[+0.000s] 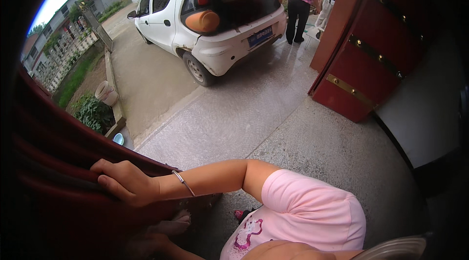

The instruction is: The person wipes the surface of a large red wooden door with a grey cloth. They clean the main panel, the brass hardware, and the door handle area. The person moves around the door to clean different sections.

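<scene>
My right arm, in a pink short sleeve, stretches leftward across the view. At its end my right hand [126,183] grips the ridged edge of a dark red door leaf [73,150], with the thumb and a finger bent over it. A thin silver bangle [183,183] circles that wrist. Lower down, in deep shadow beside the door, part of my left hand [155,240] shows dim and blurred, and its fingers cannot be made out. Whether it touches the door I cannot tell.
A second red door leaf [366,62] with brass studs stands at the right. Outside, a white hatchback [234,25] is parked beyond the speckled stone floor [227,128]. Two people stand beside it. A pale bucket [106,93], shrub [91,112] and blue basin [118,138] are at the left.
</scene>
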